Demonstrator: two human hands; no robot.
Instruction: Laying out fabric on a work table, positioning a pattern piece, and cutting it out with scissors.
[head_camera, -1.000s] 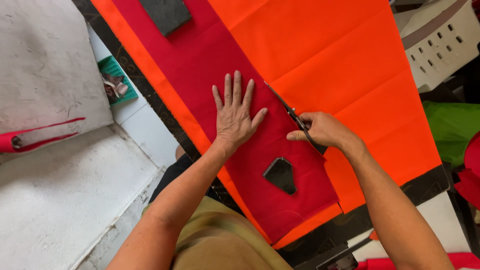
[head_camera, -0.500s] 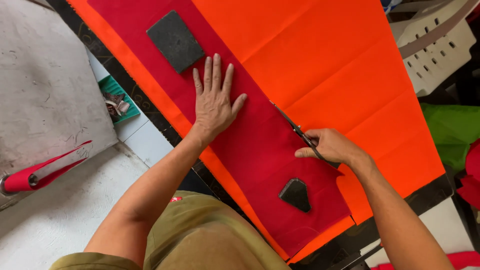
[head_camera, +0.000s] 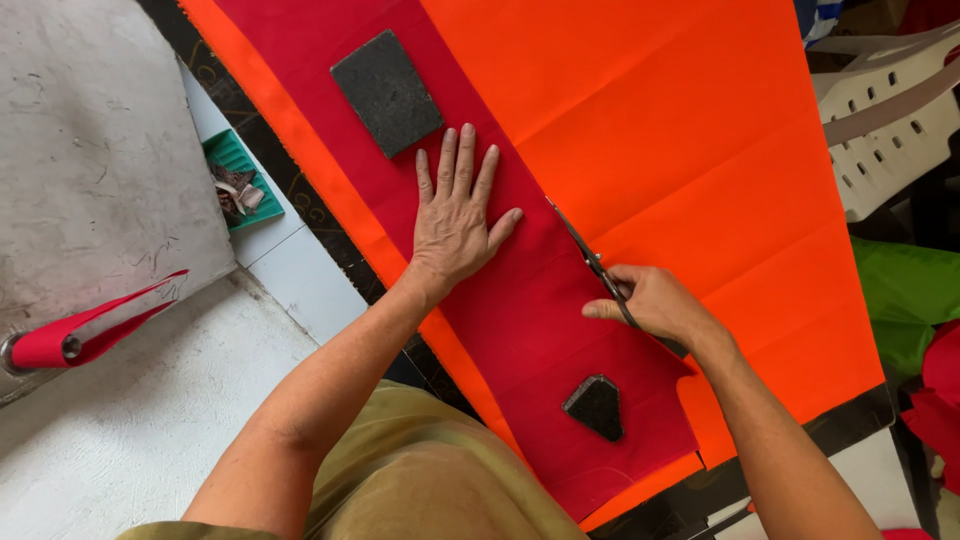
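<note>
We see a long red fabric strip (head_camera: 540, 300) lying flat and smooth on a wider sheet of bright orange fabric (head_camera: 680, 150), both matte and creased in faint fold lines, running from near right to far left across the table. A slim pair of dark metal scissors (head_camera: 585, 250) sits at the strip's right edge, blades pointing far along the seam between red and orange. Our right hand (head_camera: 655, 305) is curled closed around the scissor handles. Our left hand (head_camera: 458, 215) lies fully open, fingers spread, palm pressed on the red cloth. A flat, rough, dark rectangular stone weight (head_camera: 387, 92) rests on the strip beyond that hand; a smaller five-sided dark weight (head_camera: 597, 406) sits nearer us. At left, a green tray (head_camera: 240, 160) holds scraps, and a red-wrapped tube (head_camera: 75, 335) lies on grey concrete.
</note>
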